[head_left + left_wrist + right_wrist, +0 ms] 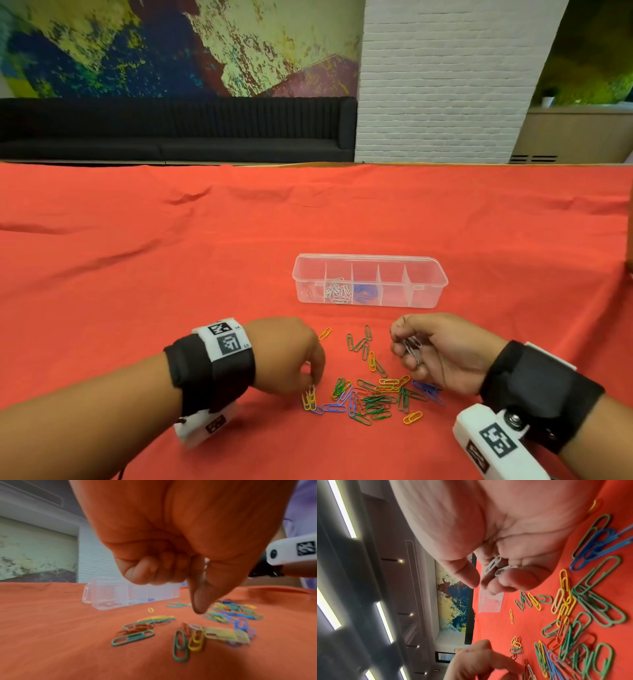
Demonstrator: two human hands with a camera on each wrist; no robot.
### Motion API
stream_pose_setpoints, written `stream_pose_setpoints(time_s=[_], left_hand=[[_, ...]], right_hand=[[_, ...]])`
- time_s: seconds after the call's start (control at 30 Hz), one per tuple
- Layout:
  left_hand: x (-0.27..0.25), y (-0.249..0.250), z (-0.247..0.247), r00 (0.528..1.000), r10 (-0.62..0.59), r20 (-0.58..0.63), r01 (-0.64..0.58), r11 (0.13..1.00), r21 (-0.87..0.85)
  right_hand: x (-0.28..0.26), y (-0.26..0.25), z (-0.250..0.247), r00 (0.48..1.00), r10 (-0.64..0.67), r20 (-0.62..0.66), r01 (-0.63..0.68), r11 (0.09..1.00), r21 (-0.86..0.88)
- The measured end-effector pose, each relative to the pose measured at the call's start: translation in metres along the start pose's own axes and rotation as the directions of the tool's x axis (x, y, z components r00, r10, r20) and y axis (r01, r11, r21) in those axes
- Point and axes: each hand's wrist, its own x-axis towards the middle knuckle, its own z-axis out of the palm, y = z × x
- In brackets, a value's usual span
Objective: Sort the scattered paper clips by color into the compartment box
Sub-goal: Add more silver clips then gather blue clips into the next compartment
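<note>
A clear compartment box (424,298) lies open on the red cloth, with white clips (338,291) in its second compartment from the left and blue clips (365,291) in its third. In front of it is a scattered pile of green, yellow, blue and red paper clips (373,399). My left hand (313,383) reaches down at the pile's left edge, thumb and forefinger pinching a white clip (311,390). My right hand (407,346) hovers palm-up right of the pile and holds a small bunch of white clips (494,566) in its curled fingers (510,582).
The red cloth (171,257) covers the whole table and is wrinkled at the far left. A few loose clips (359,342) lie between the pile and the box. A dark sofa (171,126) and a white brick pillar (442,85) stand beyond the far edge.
</note>
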Motion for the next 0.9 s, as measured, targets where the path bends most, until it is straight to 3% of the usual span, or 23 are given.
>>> stream_pose_setpoints(time_s=[0.13, 0.33, 0.47, 0.63, 0.73, 0.8, 0.9], left_hand=[[0.007, -0.006, -0.006, 0.998, -0.05, -0.034, 0.049, 0.998, -0.028], [0.008, -0.005, -0.003, 0.991, -0.016, 0.134, 0.017, 1.0, -0.002], [0.005, -0.004, -0.007, 0.988, 0.021, 0.154, -0.042, 0.99, 0.134], [-0.001, -0.005, -0.002, 0.993, 0.036, 0.109, -0.049, 0.992, 0.117], [-0.003, -0.008, -0.007, 0.997, -0.017, 0.075, 0.023, 0.996, -0.081], [-0.003, -0.011, -0.011, 0.994, -0.065, 0.091, 0.09, 0.948, -0.306], [0.001, -0.009, -0.016, 0.986, -0.155, 0.059, 0.151, 0.691, -0.707]], right_hand=[[0.0, -0.002, -0.002, 0.999, -0.01, -0.053, 0.009, 0.999, -0.03], [-0.002, -0.005, 0.001, 0.999, -0.004, -0.049, 0.002, 0.999, -0.041], [-0.002, -0.002, -0.001, 0.999, 0.0, -0.036, -0.001, 0.999, -0.042], [0.0, -0.002, -0.003, 1.0, 0.0, -0.018, 0.001, 1.0, 0.031], [0.001, -0.003, -0.003, 1.0, 0.008, -0.003, -0.008, 0.991, 0.132], [0.005, -0.004, -0.005, 1.0, -0.002, -0.009, 0.004, 0.973, 0.23], [0.012, -0.011, -0.008, 0.999, -0.03, 0.017, 0.022, 0.923, 0.383]])
